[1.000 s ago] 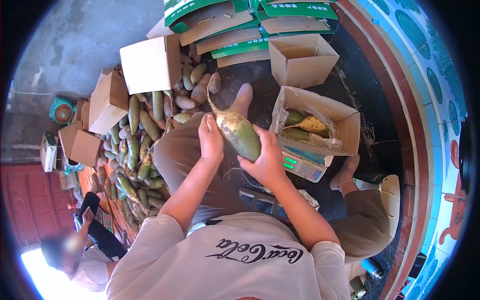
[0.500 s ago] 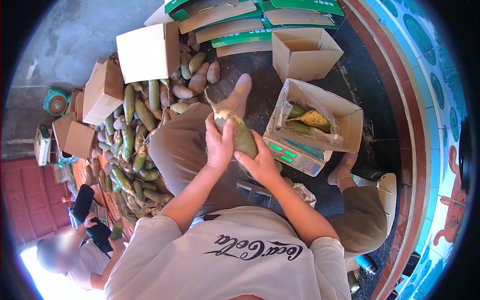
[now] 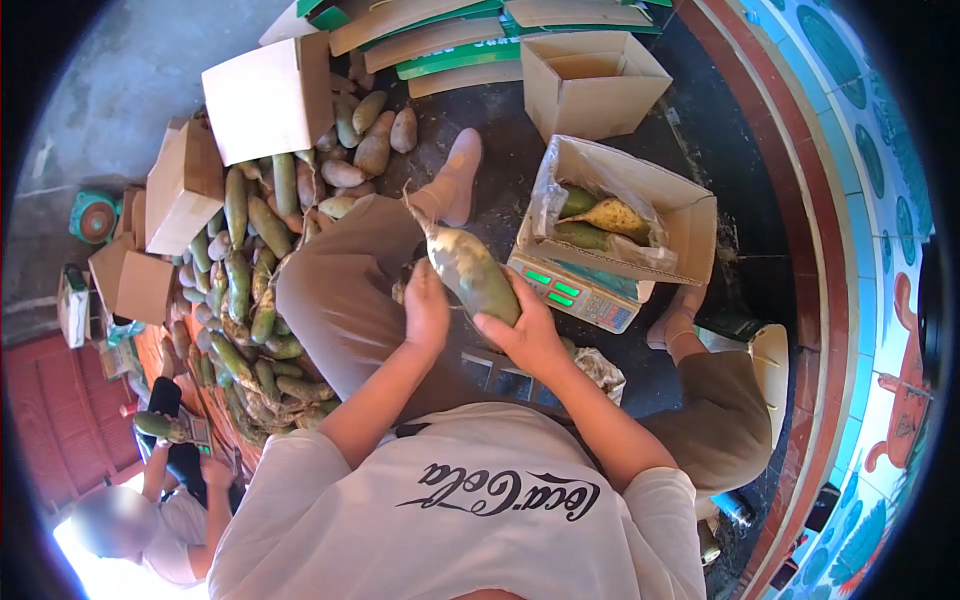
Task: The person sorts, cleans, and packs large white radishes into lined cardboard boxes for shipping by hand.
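A large green radish [image 3: 470, 272] with a pale, scuffed upper end and a thin root is held over my lap, tilted with the root pointing up and left. My right hand [image 3: 525, 325] is wrapped round its lower end, thumb across the front. Against its left side is my left hand [image 3: 427, 308], with its fingers mostly turned out of view, so I cannot tell its grip. To the right, a digital scale [image 3: 575, 296] with lit green displays bears an open cardboard box [image 3: 690, 225], lined with clear plastic and holding several radishes [image 3: 612, 217].
A big heap of radishes [image 3: 240, 285] lies to the left beside my knee. Cardboard boxes [image 3: 265, 100] stand on and around it. Another open box [image 3: 592, 90] is at the back, near stacked green cartons [image 3: 460, 58]. A co-worker [image 3: 175, 530] at lower left holds a radish [image 3: 160, 425].
My left hand has slid down from the radish's upper end to its side, baring the pale top. The view has shifted slightly. The co-worker's radish has moved up and left.
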Demonstrator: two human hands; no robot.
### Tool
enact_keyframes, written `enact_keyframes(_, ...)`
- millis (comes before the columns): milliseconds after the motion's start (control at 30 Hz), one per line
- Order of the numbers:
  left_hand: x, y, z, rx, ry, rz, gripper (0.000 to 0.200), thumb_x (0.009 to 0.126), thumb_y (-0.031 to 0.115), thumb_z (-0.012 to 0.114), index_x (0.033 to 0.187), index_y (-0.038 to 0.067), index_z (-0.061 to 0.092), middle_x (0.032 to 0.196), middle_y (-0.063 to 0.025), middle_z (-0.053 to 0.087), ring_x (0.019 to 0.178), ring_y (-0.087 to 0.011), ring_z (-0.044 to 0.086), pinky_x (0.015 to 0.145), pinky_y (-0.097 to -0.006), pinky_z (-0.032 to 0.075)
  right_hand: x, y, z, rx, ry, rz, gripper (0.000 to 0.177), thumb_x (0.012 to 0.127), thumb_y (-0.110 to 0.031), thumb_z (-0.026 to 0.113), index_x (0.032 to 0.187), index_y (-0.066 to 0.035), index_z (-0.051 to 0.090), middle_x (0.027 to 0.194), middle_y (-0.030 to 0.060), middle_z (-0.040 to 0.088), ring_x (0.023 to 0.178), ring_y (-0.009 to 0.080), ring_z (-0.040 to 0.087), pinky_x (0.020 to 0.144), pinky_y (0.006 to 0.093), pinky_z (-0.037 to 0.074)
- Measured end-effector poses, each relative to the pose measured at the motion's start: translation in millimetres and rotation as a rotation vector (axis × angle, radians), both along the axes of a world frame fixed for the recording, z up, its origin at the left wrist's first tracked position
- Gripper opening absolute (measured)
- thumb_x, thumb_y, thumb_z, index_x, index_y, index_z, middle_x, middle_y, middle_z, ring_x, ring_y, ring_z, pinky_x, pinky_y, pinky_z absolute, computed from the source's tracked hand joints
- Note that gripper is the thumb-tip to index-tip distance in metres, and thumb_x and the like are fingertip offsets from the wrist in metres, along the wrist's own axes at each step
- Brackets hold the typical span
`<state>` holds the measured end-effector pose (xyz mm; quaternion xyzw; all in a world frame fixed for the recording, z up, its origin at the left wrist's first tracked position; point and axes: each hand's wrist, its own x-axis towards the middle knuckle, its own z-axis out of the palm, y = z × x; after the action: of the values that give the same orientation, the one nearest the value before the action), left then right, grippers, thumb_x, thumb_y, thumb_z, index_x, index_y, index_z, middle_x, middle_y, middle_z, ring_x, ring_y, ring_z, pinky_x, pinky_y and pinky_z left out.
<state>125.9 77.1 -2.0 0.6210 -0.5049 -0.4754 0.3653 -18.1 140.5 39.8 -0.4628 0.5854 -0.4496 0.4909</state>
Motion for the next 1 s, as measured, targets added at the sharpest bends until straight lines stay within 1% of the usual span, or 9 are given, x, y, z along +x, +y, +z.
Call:
enact_keyframes(67,1.6,2.6,2.7,0.054,0.243,0.09,0.038,0.097,0.03,0.036,0.113,-0.001,0.049,0.099,-0.0169,0.058,0.092,-0.0251,0.055,0.082,-0.0327,0.042,-6.7,2.1,12.5,0.021,0.198,0.064,0.072,0.071,-0.023,0.071,0.13,0.001,0.037,0.12,0.0208,0.049,0.112,0.029,0.048,0.096,0.0361,0.037)
enact_keyframes(100,-5.8,7.3,26.2,-0.011,0.071,-0.046,0.048,0.097,0.039,0.032,0.117,-0.002,0.046,0.105,-0.0154,0.055,0.097,-0.0228,0.052,0.085,-0.0319,0.041,-9.9,3.5,16.3,0.033,0.298,0.099,0.073,0.07,-0.023,0.071,0.13,0.0,0.037,0.121,0.0222,0.048,0.113,0.0313,0.047,0.097,0.0372,0.036)
enact_keyframes(233,-5.9,14.1,4.6,0.022,0.155,0.156,0.047,0.097,0.039,0.034,0.114,-0.003,0.048,0.1,-0.0136,0.056,0.091,-0.0206,0.051,0.083,-0.0317,0.041,-12.4,9.0,24.2,0.073,0.223,0.177,0.075,0.069,-0.022,0.072,0.13,0.0,0.037,0.123,0.0237,0.046,0.116,0.0342,0.045,0.099,0.0378,0.035)
enact_keyframes(400,4.4,-14.6,28.7,0.134,0.277,0.179,0.016,0.095,0.016,0.043,0.084,0.005,0.05,0.068,-0.002,0.051,0.056,-0.0082,0.049,0.051,-0.0231,0.041,-62.4,25.8,48.0,0.059,-0.059,0.186,0.077,0.069,-0.02,0.074,0.132,0.001,0.036,0.124,0.0159,0.047,0.118,0.0219,0.043,0.098,0.0337,0.035)
enact_keyframes(467,15.0,-22.2,31.1,0.17,0.231,0.156,0.008,0.091,0.011,0.05,0.085,0.006,0.05,0.065,-0.0012,0.051,0.047,-0.0076,0.047,0.044,-0.0224,0.04,-98.6,28.6,100.1,0.102,-0.029,0.091,0.074,0.068,-0.021,0.073,0.129,0.004,0.039,0.119,0.0187,0.05,0.115,0.0261,0.048,0.096,0.0339,0.037)
enact_keyframes(500,20.5,-23.5,27.7,0.136,0.225,0.131,0.009,0.084,0.006,0.059,0.086,0.005,0.051,0.069,-0.0015,0.054,0.055,-0.0087,0.051,0.052,-0.0222,0.042,-120.8,29.9,115.7,0.061,0.093,0.078,0.072,0.068,-0.02,0.072,0.127,0.004,0.04,0.116,0.0188,0.052,0.113,0.0258,0.05,0.095,0.0343,0.038)
enact_keyframes(700,28.8,-22.3,6.1,0.009,-0.135,-0.073,0.018,0.079,0.003,0.066,0.094,-0.002,0.058,0.089,-0.0035,0.058,0.083,-0.011,0.052,0.079,-0.0237,0.042,-214.4,-9.1,130.4,0.146,0.856,0.21,0.068,0.063,-0.021,0.07,0.123,0.003,0.046,0.113,0.0214,0.055,0.104,0.0336,0.055,0.091,0.0361,0.042)
enact_keyframes(833,18.8,-20.2,14.6,0.211,0.004,-0.112,0.019,0.078,0.002,0.066,0.095,-0.002,0.058,0.106,-0.0089,0.058,0.099,-0.0163,0.052,0.091,-0.0273,0.038,-226.5,-49.4,43.7,0.119,0.747,0.392,0.071,0.063,-0.016,0.071,0.127,-0.003,0.045,0.117,0.0204,0.052,0.109,0.0327,0.05,0.095,0.0357,0.039)
enact_keyframes(1000,27.1,-21.5,2.9,0.09,-0.144,-0.239,0.02,0.076,0.004,0.066,0.095,0.0,0.059,0.121,-0.0127,0.051,0.108,-0.0183,0.05,0.094,-0.0282,0.035,-199.5,-75.8,-20.9,0.194,0.948,0.541,0.073,0.064,-0.014,0.074,0.13,-0.006,0.042,0.121,0.0175,0.048,0.113,0.0335,0.046,0.097,0.0363,0.038)
